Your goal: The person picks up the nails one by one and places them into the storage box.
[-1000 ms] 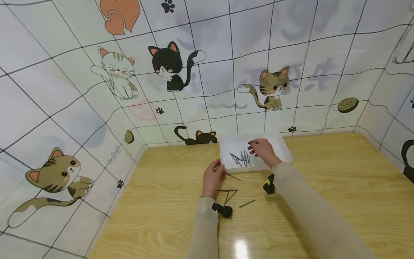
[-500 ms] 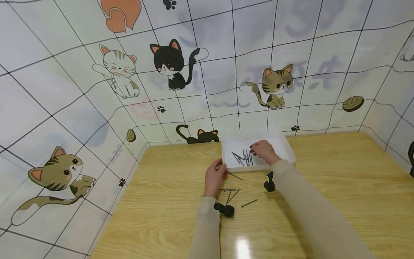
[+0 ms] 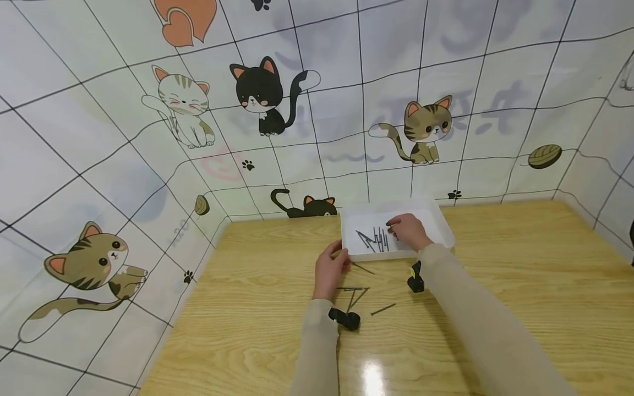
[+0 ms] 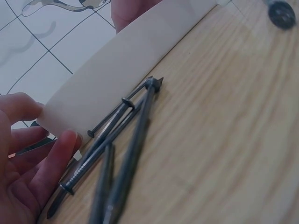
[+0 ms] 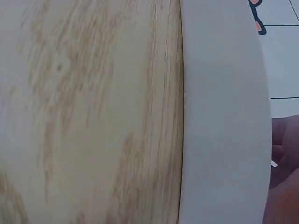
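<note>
A shallow white tray [image 3: 376, 256] stands against the wall, with several dark nails [image 3: 364, 239] lying in its left half, some in a zigzag and some side by side. My left hand [image 3: 329, 269] holds the tray's front left corner. In the left wrist view, fingers [image 4: 65, 147] lie against the corner. My right hand [image 3: 410, 230] is inside the tray, just right of the nails. Its fingertips are pinched together, and a short dark nail end shows below them. In the right wrist view, the tray wall [image 5: 224, 116] hides most of that hand, and a small bright tip shows between its fingers.
Several loose nails lie on the wooden table [image 3: 238, 330] in front of the tray: a cluster [image 4: 126, 135] beside the left hand and a single nail [image 3: 383, 309] farther right. The cat-patterned wall [image 3: 342, 110] rises directly behind the tray.
My right hand has shifted slightly right inside the tray, away from the row of nails. The left hand keeps its place at the corner. The head view has shifted slightly.
</note>
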A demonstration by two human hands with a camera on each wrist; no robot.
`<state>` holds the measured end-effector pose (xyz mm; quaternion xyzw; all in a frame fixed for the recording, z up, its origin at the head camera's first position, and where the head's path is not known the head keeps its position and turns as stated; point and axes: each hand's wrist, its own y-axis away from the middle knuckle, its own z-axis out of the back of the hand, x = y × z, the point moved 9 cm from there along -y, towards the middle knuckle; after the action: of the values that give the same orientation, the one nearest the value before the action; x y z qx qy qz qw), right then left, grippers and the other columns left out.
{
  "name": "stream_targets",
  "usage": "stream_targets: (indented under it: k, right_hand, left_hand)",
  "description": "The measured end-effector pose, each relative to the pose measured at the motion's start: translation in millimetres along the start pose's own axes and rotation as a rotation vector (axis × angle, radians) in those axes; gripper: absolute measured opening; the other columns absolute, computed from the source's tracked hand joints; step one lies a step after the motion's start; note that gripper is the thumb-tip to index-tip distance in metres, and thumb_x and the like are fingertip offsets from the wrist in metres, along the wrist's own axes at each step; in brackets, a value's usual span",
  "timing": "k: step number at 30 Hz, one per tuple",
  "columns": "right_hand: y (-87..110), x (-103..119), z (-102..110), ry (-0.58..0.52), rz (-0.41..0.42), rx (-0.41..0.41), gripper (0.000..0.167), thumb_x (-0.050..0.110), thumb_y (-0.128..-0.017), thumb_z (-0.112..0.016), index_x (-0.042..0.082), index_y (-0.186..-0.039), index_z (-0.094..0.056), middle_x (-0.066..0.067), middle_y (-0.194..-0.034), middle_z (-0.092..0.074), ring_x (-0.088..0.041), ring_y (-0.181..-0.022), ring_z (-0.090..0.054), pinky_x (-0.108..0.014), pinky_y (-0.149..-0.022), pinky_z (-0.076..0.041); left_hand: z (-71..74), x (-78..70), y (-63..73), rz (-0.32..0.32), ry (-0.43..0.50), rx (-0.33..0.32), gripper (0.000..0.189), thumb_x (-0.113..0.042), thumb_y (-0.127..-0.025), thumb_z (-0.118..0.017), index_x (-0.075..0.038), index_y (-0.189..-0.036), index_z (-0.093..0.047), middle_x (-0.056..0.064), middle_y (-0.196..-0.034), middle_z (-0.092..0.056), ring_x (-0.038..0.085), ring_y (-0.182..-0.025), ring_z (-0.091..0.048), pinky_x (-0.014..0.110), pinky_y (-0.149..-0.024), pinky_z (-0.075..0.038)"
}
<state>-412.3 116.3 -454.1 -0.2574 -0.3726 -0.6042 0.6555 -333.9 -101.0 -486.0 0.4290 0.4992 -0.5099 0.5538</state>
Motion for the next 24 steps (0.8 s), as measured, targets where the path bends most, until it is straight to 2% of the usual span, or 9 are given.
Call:
stream_targets:
  k: [3, 7, 12, 15, 20, 24]
  right_hand:
    - [-0.6, 0, 0, 0.022, 0.007, -0.007, 0.029, 0.006, -0.089, -0.046, 0.000, -0.115, -0.059, -0.015, -0.093, -0.063, -0.018, -0.060, -0.050, -0.027, -0.051, -0.038]
    - [-1.3, 0, 1, 0.066, 0.002, -0.018, 0.029, 0.008, -0.088, -0.050, 0.001, -0.115, -0.058, -0.014, -0.085, -0.063, -0.020, -0.060, -0.052, -0.028, -0.053, -0.039]
    - [-3.6, -3, 0, 0.034, -0.002, -0.028, 0.032, 0.007, -0.089, -0.050, 0.000, -0.120, -0.053, -0.017, -0.094, -0.062, -0.023, -0.069, -0.057, -0.029, -0.057, -0.044]
    - [-5.3, -2, -1, 0.037, 0.002, -0.032, 0.032, 0.007, -0.088, -0.050, -0.002, -0.119, -0.053, -0.018, -0.100, -0.061, -0.020, -0.070, -0.060, -0.030, -0.061, -0.048]
    - [-6.8, 0, -7, 0.052, -0.005, -0.009, 0.032, 0.005, -0.086, -0.051, -0.002, -0.117, -0.055, -0.018, -0.096, -0.063, -0.020, -0.069, -0.062, -0.032, -0.064, -0.050]
    - [-7.8, 3, -10, 0.073, 0.007, -0.009, 0.033, 0.005, -0.085, -0.051, -0.003, -0.116, -0.055, -0.015, -0.088, -0.065, -0.019, -0.066, -0.060, -0.033, -0.062, -0.048]
  left_hand:
    - [-0.5, 0.0, 0.0, 0.016, 0.019, 0.010, 0.040, -0.024, -0.089, -0.056, -0.013, -0.127, -0.051, 0.006, -0.118, -0.055, 0.022, -0.080, -0.062, 0.033, -0.065, -0.054]
    - [-0.6, -11.0, 4.7, 0.022, 0.042, 0.030, 0.041, -0.018, -0.089, -0.055, -0.008, -0.128, -0.049, 0.012, -0.120, -0.054, 0.030, -0.083, -0.061, 0.040, -0.069, -0.053]
    - [0.5, -29.5, 15.4, 0.004, 0.016, 0.027, 0.041, -0.016, -0.090, -0.053, -0.002, -0.128, -0.047, 0.017, -0.120, -0.052, 0.035, -0.085, -0.060, 0.043, -0.070, -0.052]
    - [1.0, -32.1, 17.4, -0.002, 0.009, 0.022, 0.041, -0.016, -0.090, -0.053, -0.002, -0.128, -0.048, 0.018, -0.120, -0.052, 0.036, -0.084, -0.059, 0.042, -0.070, -0.052]
    - [0.5, -22.9, 12.1, 0.019, 0.018, 0.038, 0.041, -0.016, -0.090, -0.054, -0.004, -0.128, -0.048, 0.016, -0.119, -0.053, 0.034, -0.083, -0.060, 0.043, -0.070, -0.052]
    - [1.4, -6.4, 2.7, 0.011, 0.008, 0.005, 0.039, -0.022, -0.089, -0.056, -0.010, -0.126, -0.052, 0.008, -0.114, -0.057, 0.023, -0.074, -0.062, 0.032, -0.063, -0.053]
